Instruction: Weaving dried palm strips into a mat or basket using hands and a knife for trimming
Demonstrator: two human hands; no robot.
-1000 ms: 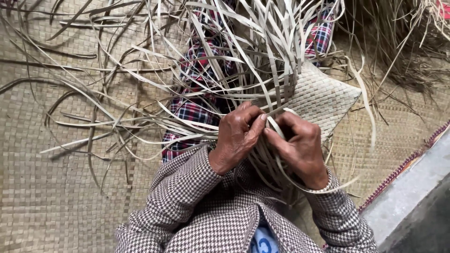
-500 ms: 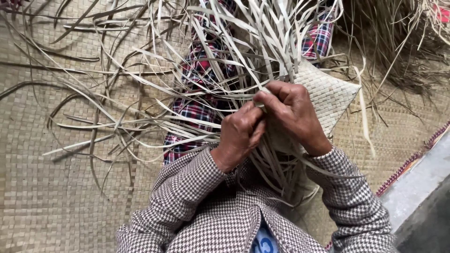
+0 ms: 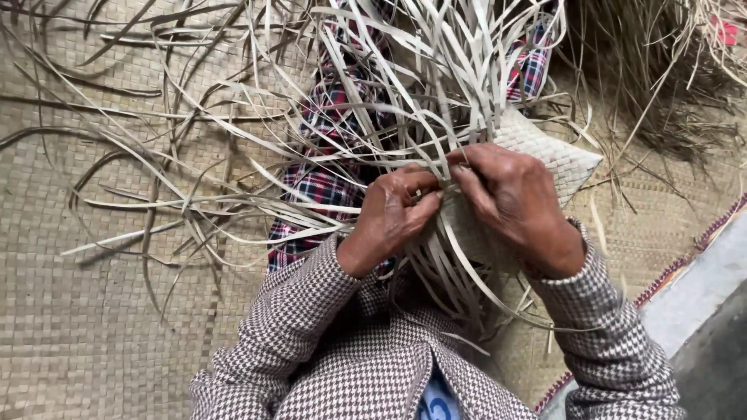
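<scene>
The left hand (image 3: 393, 214) is curled nearly closed, fingers pinching pale flat strips (image 3: 436, 85) against the thumb. The right hand (image 3: 510, 194), just beside it with fingertips touching, is half closed and presses its fingers on the edge of the weave (image 3: 552, 152), gripping strips there too. The weave is a tight checkered panel of dry straw-coloured strips, its corner jutting past the right hand. Loose strips fan out beyond both hands, long, thin and stiff, some bending down under the wrists. Beneath the hands shows plaid cloth (image 3: 323, 183), red, blue and white. A coarse woven mat (image 3: 85, 311) spreads off the left hand. Both sleeves (image 3: 299, 307) are fine brown-and-white houndstooth.
</scene>
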